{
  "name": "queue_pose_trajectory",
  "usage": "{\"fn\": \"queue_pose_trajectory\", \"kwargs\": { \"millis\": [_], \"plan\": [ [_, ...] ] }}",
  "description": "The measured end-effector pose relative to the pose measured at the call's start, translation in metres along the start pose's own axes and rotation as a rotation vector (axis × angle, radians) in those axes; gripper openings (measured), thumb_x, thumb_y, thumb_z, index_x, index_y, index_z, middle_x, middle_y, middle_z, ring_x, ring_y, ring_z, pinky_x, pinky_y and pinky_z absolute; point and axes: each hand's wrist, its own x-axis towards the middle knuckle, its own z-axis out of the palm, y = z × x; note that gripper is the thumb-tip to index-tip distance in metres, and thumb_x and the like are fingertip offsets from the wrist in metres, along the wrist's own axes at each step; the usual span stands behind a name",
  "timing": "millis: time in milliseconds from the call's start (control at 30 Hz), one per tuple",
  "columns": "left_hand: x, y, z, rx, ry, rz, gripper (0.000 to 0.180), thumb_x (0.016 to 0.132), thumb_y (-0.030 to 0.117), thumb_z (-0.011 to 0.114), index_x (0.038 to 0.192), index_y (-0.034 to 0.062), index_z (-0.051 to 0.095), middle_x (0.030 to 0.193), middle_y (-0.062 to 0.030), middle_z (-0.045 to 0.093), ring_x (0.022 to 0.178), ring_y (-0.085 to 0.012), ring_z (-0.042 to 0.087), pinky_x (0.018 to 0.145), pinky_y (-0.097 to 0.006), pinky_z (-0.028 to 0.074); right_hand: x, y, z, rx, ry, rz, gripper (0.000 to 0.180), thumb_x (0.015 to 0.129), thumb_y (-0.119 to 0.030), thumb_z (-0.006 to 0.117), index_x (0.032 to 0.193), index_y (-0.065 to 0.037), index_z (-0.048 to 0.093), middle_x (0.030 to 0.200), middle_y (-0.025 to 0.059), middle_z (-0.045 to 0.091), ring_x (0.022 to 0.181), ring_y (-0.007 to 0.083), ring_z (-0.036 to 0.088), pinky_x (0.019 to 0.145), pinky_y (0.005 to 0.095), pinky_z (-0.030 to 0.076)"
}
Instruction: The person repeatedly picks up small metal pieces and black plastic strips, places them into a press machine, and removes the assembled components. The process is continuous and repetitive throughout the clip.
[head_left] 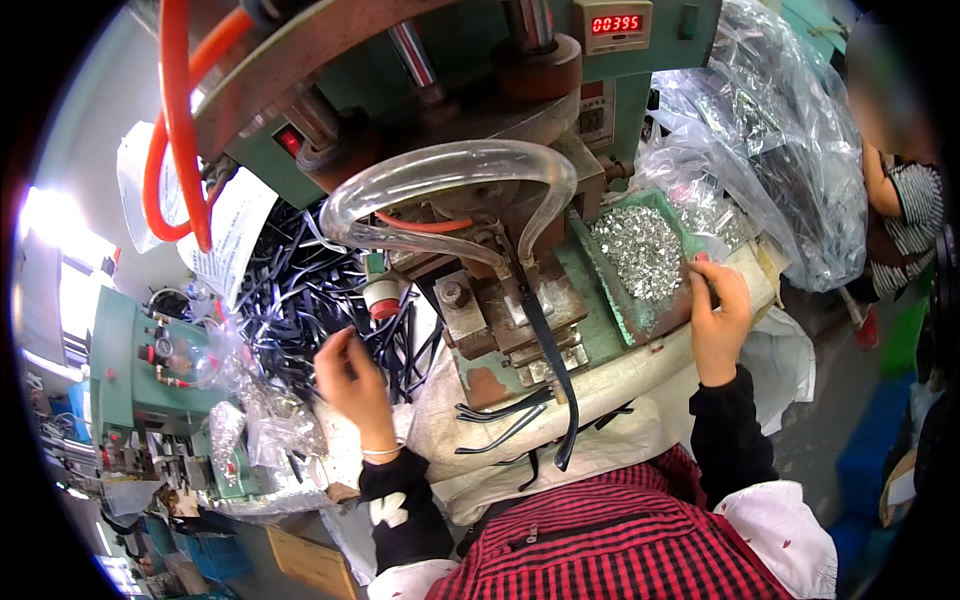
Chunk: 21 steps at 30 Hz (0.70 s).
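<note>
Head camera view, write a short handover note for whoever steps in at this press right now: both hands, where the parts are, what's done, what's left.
Left hand: reaching into the pile of black straps left of the press, fingers closed around one or more straps.
Right hand: at the near edge of the green tray of small silver metal clips, fingertips pinching there; whether it holds a clip cannot be seen.
Press fixture: one black strap lies across it and hangs over the front edge; a few more straps lie on the white cloth below.
Done: one strap on the fixture.
Left: the strap pile and the tray both look well stocked.
</note>
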Motion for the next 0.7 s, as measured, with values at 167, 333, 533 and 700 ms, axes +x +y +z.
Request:
{"fn": "queue_pose_trajectory", "kwargs": {
  "millis": [167, 333, 533, 700],
  "plan": [
    [0.026, 0.033, -0.028, -0.707, -0.244, -0.570, 0.038, 0.107, 0.011, 0.054, 0.144, 0.0039, 0.049, 0.096, -0.0108, 0.075, 0.074, -0.0106, 0.066, 0.064, -0.023, 0.052, 0.000, -0.046, -0.011, 0.267, -0.097, 0.079, 0.018, 0.085, 0.005, 0.069, 0.100, -0.002, 0.075, 0.095, 0.0089, 0.073, 0.089, 0.0242, 0.068, 0.080, 0.0341, 0.052],
    [0.004, 0.049, 0.012, -0.648, -0.328, -0.293, 0.031, 0.108, 0.018, 0.052, 0.132, -0.0002, 0.061, 0.117, -0.0159, 0.073, 0.105, -0.0196, 0.071, 0.079, -0.028, 0.059, 0.043, -0.112, 0.031, 0.501, -0.209, -0.238, 0.018, 0.082, 0.002, 0.073, 0.100, -0.001, 0.072, 0.094, 0.0120, 0.073, 0.087, 0.0260, 0.070, 0.079, 0.0352, 0.052],
    [-0.018, 0.079, -0.014, -0.526, -0.169, -0.613, 0.019, 0.104, 0.012, 0.061, 0.096, -0.0020, 0.072, 0.082, -0.0043, 0.071, 0.065, -0.0054, 0.055, 0.061, -0.020, 0.040, 0.008, -0.137, 0.061, 0.924, -0.360, 0.308, 0.028, 0.088, 0.005, 0.070, 0.115, 0.002, 0.064, 0.101, 0.0062, 0.069, 0.093, 0.0116, 0.066, 0.085, 0.0260, 0.051],
    [0.029, 0.143, -0.025, -0.663, -0.017, -0.186, 0.009, 0.102, 0.004, 0.059, 0.107, -0.0018, 0.063, 0.100, -0.0133, 0.072, 0.063, -0.0109, 0.061, 0.056, -0.019, 0.045, 0.013, -0.147, 0.056, 1.121, -0.408, 0.441, 0.039, 0.090, 0.007, 0.067, 0.127, 0.003, 0.056, 0.110, 0.0055, 0.067, 0.096, 0.0080, 0.064, 0.086, 0.0223, 0.050]
  ]
}}
